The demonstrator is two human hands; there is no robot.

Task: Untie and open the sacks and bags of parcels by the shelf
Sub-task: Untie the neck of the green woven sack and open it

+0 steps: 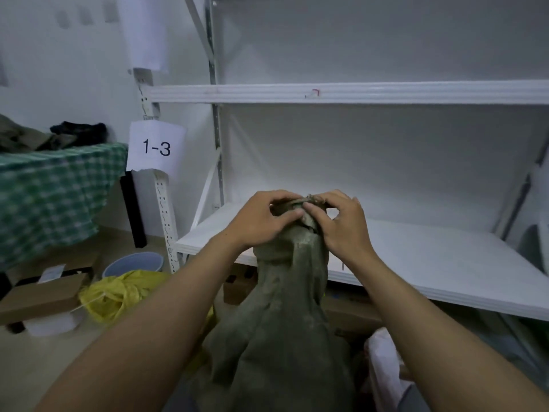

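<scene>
White shelf [416, 263] behind, left hand [261, 221] and right hand [341, 224] pinching sack [282, 337] neck

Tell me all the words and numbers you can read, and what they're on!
"1-3": on the white paper sheet fixed to the shelf post.
White label by the cardboard box: too blurred to read.
Red mark on the shelf beam: no readable text.
Green sack: no writing shows.

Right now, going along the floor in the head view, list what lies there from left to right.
cardboard box → yellow bag → green sack → white bag
</scene>
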